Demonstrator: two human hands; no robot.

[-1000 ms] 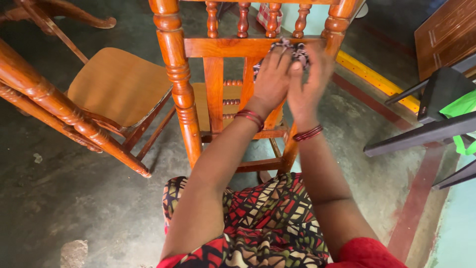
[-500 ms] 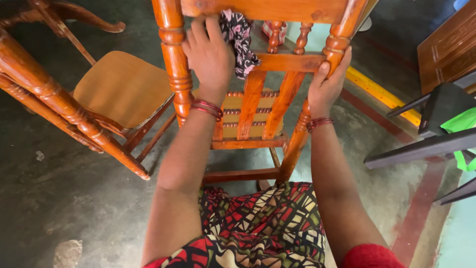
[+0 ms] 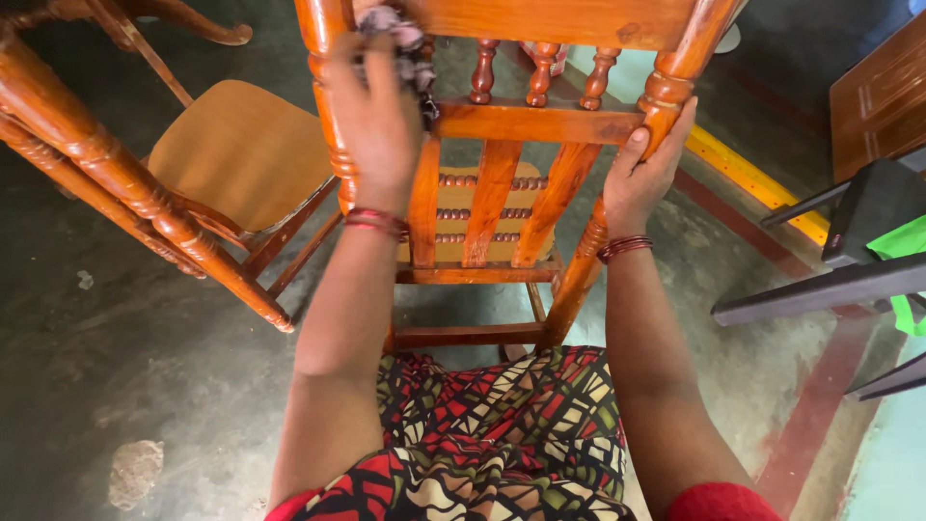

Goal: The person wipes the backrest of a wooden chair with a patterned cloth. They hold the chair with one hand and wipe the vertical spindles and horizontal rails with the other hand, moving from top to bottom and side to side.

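Left hand (image 3: 378,116) fingers curled, pressing patterned cloth (image 3: 403,39) on wooden chair (image 3: 526,121) post; right hand (image 3: 644,169) grips opposite post, second chair (image 3: 231,164) close left

Chair (image 3: 502,207) ahead, 2nd chair (image 3: 227,154) to its left, black frame (image 3: 830,280) far right.

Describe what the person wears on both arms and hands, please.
Both forearms are bare. The left hand has a stack of thin red bangles at the wrist. The right hand has similar dark red bangles. A red sleeve shows at the right upper arm. No rings or gloves are visible.
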